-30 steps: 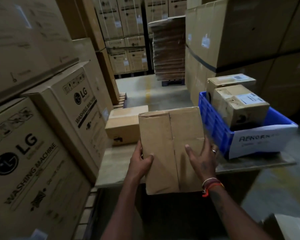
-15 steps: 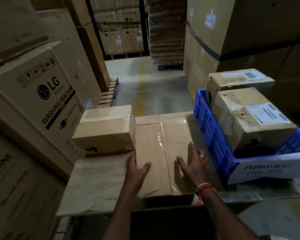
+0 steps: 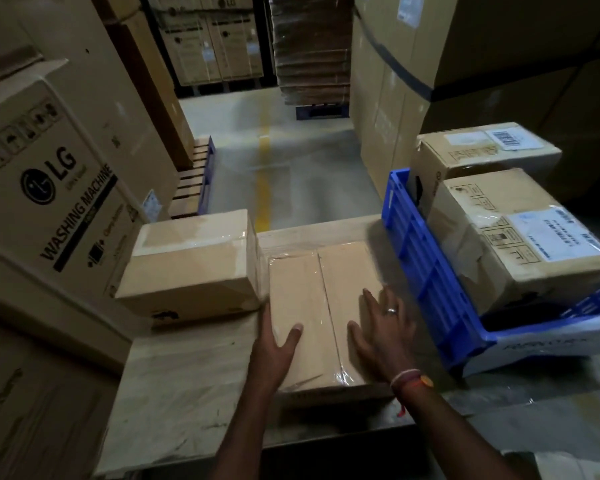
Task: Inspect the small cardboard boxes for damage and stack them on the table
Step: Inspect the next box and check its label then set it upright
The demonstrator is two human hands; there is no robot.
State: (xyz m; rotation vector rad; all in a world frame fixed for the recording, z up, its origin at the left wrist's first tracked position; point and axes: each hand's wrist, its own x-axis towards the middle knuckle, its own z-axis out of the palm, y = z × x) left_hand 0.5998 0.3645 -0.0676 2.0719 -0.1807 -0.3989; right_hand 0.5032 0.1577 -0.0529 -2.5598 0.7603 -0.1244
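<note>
Two hands rest on a taped box (image 3: 321, 313) that lies flat on the table (image 3: 187, 382), its long side running away from the person. Its left edge sits just beside a second box (image 3: 191, 261), which stands higher; whether they touch is hard to say. The left hand (image 3: 274, 348) lies at the near-left corner, thumb on top, fingers down the left side where they are hidden. The right hand (image 3: 383, 330) is spread flat on the lid, fingers straight and a little blurred, a ring on one of them, gripping nothing. Both forearms reach in from below and are cut off by the frame. To the right, a blue crate (image 3: 426, 289) holds two larger labelled boxes (image 3: 520, 244); its front label is too smeared to read. Washing-machine cartons (image 3: 49, 188) stand at left.
</note>
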